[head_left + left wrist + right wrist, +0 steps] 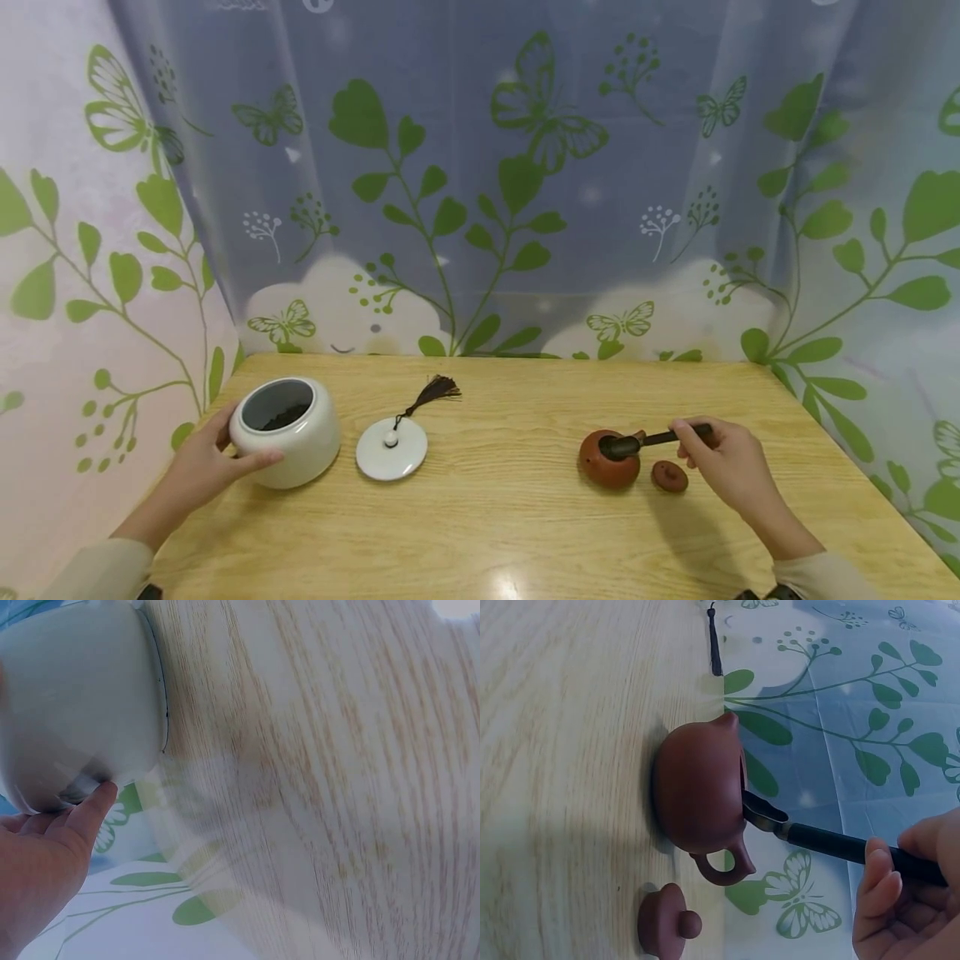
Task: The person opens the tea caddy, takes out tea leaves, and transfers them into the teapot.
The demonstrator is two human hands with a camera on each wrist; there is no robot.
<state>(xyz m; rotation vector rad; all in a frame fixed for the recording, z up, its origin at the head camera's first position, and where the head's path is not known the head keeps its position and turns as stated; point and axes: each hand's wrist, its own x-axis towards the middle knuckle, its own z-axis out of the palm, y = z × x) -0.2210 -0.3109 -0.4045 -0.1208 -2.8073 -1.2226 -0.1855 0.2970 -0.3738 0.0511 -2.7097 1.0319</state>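
Note:
My left hand grips the side of a white ceramic jar, thumb on the near side and fingers at the far left. Dark loose contents show inside its mouth. With its fingers round the dark handle, my right hand holds a tea scoop. The scoop's head dips into the opening of a reddish-brown clay teapot, which stands upright on the table. In the right wrist view, the scoop head lies at the teapot's rim, its tip hidden inside. Beside the teapot rests its small lid.
A white jar lid with a knob and a dark tassel lies to the right of the jar. All of this stands on a wood-grain table. Leaf-patterned curtains hang behind and at both sides.

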